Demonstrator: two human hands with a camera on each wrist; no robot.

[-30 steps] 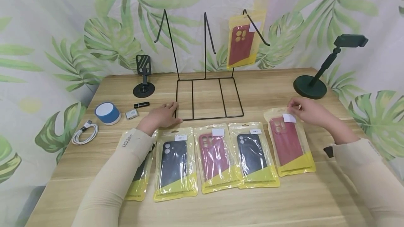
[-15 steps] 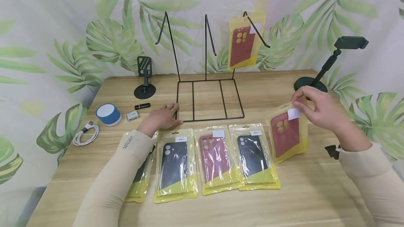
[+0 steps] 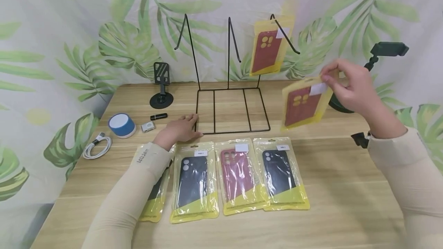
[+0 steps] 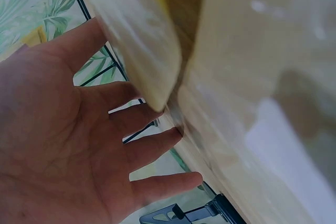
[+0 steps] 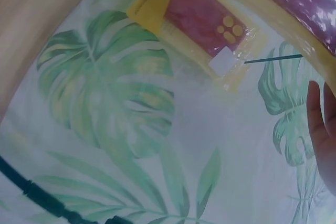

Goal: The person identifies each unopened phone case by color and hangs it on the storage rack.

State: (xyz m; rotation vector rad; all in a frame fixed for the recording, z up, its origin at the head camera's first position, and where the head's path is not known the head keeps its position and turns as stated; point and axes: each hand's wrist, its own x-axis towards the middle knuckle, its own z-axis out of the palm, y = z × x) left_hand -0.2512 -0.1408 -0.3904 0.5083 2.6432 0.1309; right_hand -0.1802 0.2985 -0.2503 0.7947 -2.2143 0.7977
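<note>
My right hand (image 3: 351, 85) pinches the top corner of a bagged red phone case (image 3: 302, 107), tilted in the air above the table's right side. The right wrist view shows part of that hand's fingers (image 5: 319, 121) near the bag's edge. My left hand (image 3: 181, 129) rests at the front left corner of a black wire rack (image 3: 232, 132), fingers straight and spread in the left wrist view. Another bagged red phone case (image 3: 267, 51) hangs on the rack's right hook. On the table lie a bagged pink-red case (image 3: 238, 174), two bagged dark cases, and one partly hidden under my left arm.
At left stand a blue speaker (image 3: 122, 125), a white cable (image 3: 98, 147), a small silver device (image 3: 148, 126), a black stick (image 3: 159, 116) and a black phone stand (image 3: 161, 99). A dark green stand (image 3: 389, 49) is partly behind my right hand.
My right hand has lifted the rightmost bagged red phone case off the table, raising it toward the back. My left hand has stayed at the rack's corner.
</note>
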